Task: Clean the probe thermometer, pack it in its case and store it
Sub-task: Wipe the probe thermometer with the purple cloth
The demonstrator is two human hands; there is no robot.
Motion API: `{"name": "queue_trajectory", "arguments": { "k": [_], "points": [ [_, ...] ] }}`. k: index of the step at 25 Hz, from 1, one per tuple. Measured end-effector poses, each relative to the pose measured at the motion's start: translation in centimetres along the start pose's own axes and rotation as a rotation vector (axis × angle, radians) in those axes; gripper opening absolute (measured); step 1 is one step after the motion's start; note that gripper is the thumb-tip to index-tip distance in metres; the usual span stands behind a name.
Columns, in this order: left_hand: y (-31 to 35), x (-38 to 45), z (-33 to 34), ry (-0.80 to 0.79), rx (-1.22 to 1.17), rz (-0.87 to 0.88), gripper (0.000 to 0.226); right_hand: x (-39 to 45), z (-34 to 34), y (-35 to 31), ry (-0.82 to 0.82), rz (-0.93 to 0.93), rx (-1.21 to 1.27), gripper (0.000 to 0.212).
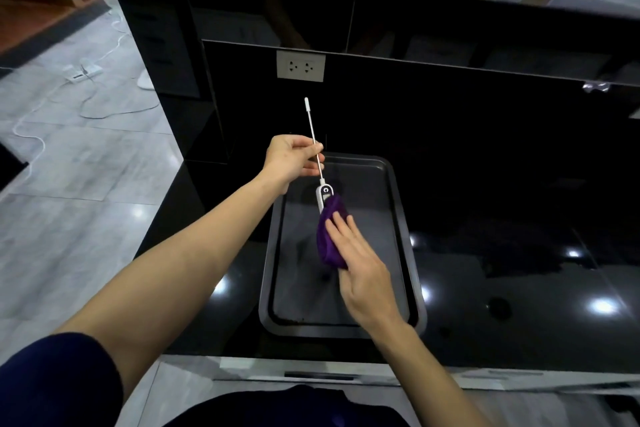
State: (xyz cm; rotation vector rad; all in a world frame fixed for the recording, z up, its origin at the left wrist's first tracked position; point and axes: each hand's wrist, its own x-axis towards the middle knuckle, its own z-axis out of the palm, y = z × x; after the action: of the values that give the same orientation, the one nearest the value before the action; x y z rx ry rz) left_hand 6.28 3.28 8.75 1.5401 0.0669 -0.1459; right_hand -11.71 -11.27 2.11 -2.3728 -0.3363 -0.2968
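Note:
The probe thermometer (325, 193) has a white body with a small screen and a long thin metal probe with a white tip cap pointing up and away. My left hand (292, 161) pinches the probe at mid-length, holding it above a dark baking tray (401, 225). My right hand (360, 263) presses a folded purple cloth (329, 236) around the lower end of the thermometer body, hiding that end. No case is visible.
The tray lies on a glossy black countertop (519, 253) with a raised black backsplash behind. A white double wall socket (300, 66) sits on the backsplash. Left of the counter is grey tiled floor (69, 184) with white cables and a power strip.

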Motion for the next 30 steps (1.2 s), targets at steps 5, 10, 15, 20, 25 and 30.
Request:
{"name": "queue_trajectory", "arguments": {
  "k": [5, 10, 15, 20, 25, 30],
  "points": [
    [-0.6, -0.8, 0.7, -0.019, 0.004, -0.005, 0.014, 1.9, -0.6, -0.3, 0.082, 0.061, 0.049, 0.065],
    [0.5, -0.8, 0.7, 0.02, -0.058, 0.014, 0.004, 1.0, -0.1, -0.8, 0.058, -0.034, -0.013, 0.07],
    [0.6, -1.2, 0.2, 0.014, -0.074, -0.016, 0.012, 0.5, -1.0, -0.1, 0.113, 0.067, 0.22, 0.067],
    [1.5, -2.3, 1.5, -0.097, -0.157, -0.02, 0.01, 5.5, -3.9, -0.1, 0.429, 0.464, 0.946, 0.027],
    [2.7, -2.8, 1.9, -0.148, -0.22, -0.014, 0.007, 5.9, -5.7, 1.2, 0.101, 0.898, 1.386, 0.032],
    [2.7, -3.1, 1.8, -0.177, -0.226, -0.024, 0.007, 6.2, -6.0, 1.7, 0.0, 0.87, 1.44, 0.03]
  ]
}}
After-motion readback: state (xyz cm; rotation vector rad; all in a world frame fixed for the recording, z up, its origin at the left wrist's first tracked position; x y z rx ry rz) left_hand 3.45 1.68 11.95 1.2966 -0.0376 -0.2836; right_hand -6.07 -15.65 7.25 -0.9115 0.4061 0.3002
